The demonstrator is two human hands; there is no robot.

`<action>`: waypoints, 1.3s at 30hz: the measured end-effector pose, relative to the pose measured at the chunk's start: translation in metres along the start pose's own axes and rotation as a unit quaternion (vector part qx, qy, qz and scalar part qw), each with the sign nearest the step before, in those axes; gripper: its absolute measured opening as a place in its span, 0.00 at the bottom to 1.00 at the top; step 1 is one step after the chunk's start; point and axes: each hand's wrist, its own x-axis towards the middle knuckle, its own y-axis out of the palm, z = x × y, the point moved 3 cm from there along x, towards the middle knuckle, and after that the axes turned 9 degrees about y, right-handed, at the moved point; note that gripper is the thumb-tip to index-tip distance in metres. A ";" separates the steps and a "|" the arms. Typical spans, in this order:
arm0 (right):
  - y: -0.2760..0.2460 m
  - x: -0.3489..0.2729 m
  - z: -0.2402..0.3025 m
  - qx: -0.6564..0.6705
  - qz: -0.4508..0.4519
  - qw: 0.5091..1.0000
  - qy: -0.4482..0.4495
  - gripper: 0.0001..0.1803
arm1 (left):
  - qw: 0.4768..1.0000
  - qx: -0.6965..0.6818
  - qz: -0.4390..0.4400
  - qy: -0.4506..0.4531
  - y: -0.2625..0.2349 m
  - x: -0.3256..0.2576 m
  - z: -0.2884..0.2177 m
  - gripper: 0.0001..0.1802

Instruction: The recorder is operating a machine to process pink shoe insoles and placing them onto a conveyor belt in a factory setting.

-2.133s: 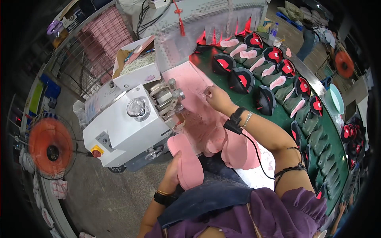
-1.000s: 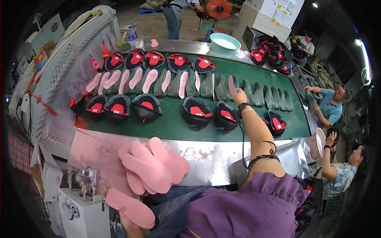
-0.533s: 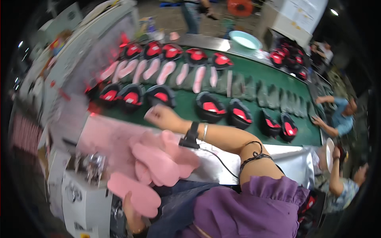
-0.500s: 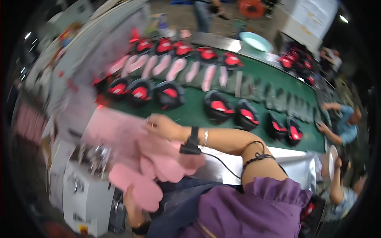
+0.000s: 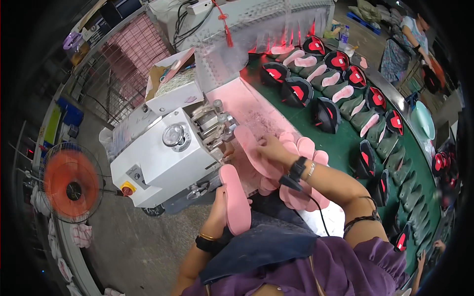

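My left hand (image 5: pixel 215 216) is closed around a pink insole (image 5: pixel 235 202), which stands nearly upright in front of the white machine (image 5: pixel 165 155). With pinched fingers, my right hand (image 5: pixel 272 149) grips the edge of a second pink insole (image 5: pixel 251 148). That insole's upper end lies close to the metal rollers (image 5: pixel 226 124) at the machine's side. Beneath and beside my right wrist lies a loose pile of pink insoles (image 5: pixel 320 159). A dusty pink board (image 5: pixel 232 93) carries part of it. My right forearm hides some of the pile.
Shoe uppers, black and red (image 5: pixel 326 116), stand in rows on the green conveyor belt (image 5: pixel 328 143), with grey shoe pieces and insoles between them. An open carton (image 5: pixel 175 91) sits behind the machine. An orange fan (image 5: pixel 71 190) is at left. Another person (image 5: pixel 412 47) stands at far right.
My view has swung left, bringing the machine and fan into full sight. The insole in my left hand has tipped upright. My right hand now has an insole beside the rollers.
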 end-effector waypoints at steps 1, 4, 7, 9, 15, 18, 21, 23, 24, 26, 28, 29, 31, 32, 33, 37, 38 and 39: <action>0.004 0.017 -0.007 0.000 -0.019 1.000 -0.012 0.22 | 1.000 0.000 0.006 -0.021 -0.006 -0.001 0.006 0.32; 0.014 0.048 0.022 -0.014 -0.014 1.000 -0.010 0.23 | 0.999 0.003 0.008 -0.034 -0.010 -0.007 0.012 0.31; 0.014 0.062 0.028 -0.012 -0.046 0.999 0.003 0.24 | 1.000 0.004 -0.006 -0.028 -0.004 -0.016 0.006 0.31; 0.011 0.058 0.029 0.015 -0.028 0.998 0.051 0.24 | 0.999 0.006 -0.018 -0.025 -0.004 -0.017 0.004 0.31; -0.039 0.028 0.059 -0.219 -0.133 0.957 -0.138 0.18 | 0.999 -0.001 -0.032 -0.023 -0.009 -0.013 0.009 0.31; -0.053 0.032 0.056 -0.253 -0.217 0.915 -0.229 0.15 | 0.999 -0.003 -0.018 -0.031 -0.011 -0.011 0.013 0.31; -0.025 0.041 0.045 -0.206 -0.068 0.976 -0.029 0.16 | 0.999 -0.003 -0.027 -0.030 -0.012 -0.014 0.014 0.31; -0.003 0.057 0.038 -0.140 -0.073 0.987 0.003 0.19 | 0.998 0.014 -0.050 -0.033 -0.006 -0.023 0.007 0.31; 0.009 0.066 0.033 -0.106 -0.074 0.991 0.019 0.20 | 0.998 0.017 -0.050 -0.025 -0.008 -0.024 0.005 0.31; 0.023 0.082 0.035 -0.028 -0.080 0.996 0.026 0.21 | 0.998 0.022 -0.051 -0.010 -0.013 -0.030 0.000 0.31; 0.028 0.100 0.033 0.023 -0.094 0.995 0.036 0.20 | 0.998 0.018 -0.059 0.001 -0.010 -0.034 -0.003 0.31; 0.025 0.108 0.031 0.034 -0.106 0.993 0.042 0.19 | 0.998 0.018 -0.061 0.006 -0.008 -0.035 -0.005 0.31; 0.012 0.118 0.023 0.094 -0.106 0.988 0.059 0.16 | 0.999 0.015 -0.043 0.009 -0.003 -0.033 -0.005 0.29; 0.000 0.116 0.012 0.156 -0.111 0.979 0.071 0.17 | 0.999 0.018 -0.030 0.008 -0.001 -0.031 -0.005 0.28; -0.009 0.095 0.027 0.209 -0.102 0.969 0.082 0.17 | 0.999 0.001 -0.041 0.015 -0.006 -0.031 -0.001 0.28; -0.128 0.033 0.006 0.281 -0.202 0.936 0.060 0.19 | 0.994 0.079 -0.028 0.069 -0.035 -0.006 0.024 0.27; -0.164 0.012 -0.010 0.279 -0.248 0.926 0.056 0.19 | 0.992 0.087 0.009 0.086 -0.055 -0.008 0.033 0.27; -0.198 -0.012 -0.026 0.265 -0.287 0.918 0.068 0.19 | 0.989 0.093 0.048 0.104 -0.061 -0.001 0.042 0.27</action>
